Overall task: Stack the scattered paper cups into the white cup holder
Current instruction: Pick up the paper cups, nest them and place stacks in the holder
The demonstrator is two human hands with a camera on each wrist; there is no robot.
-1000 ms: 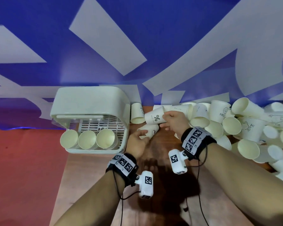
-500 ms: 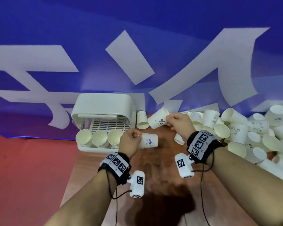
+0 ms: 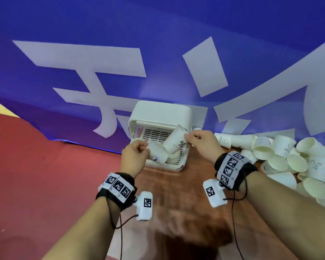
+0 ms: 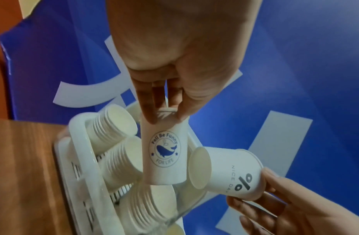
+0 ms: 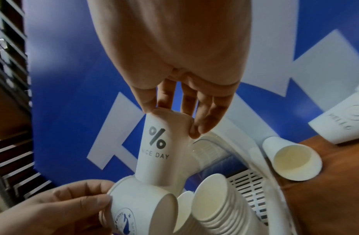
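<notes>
A blue banner (image 3: pixel 83 25) with large white characters filled the background behind the wooden counter (image 3: pixel 176 194). At the counter's back left corner stood the white cup holder (image 3: pixel 161 114), its open front showing three stacks of nested cups (image 4: pixel 112 125) leaning on a slotted rack. A heap of scattered paper cups (image 3: pixel 281 156) lay on the counter to its right. The right hand (image 3: pixel 203 145) pinched the base of a cup with a percent sign (image 3: pixel 174 143), mouth pointing toward the holder. The left hand (image 3: pixel 133 156) pinched the base of a cup with a whale logo (image 4: pixel 164 151) just above the nearest stack.
</notes>
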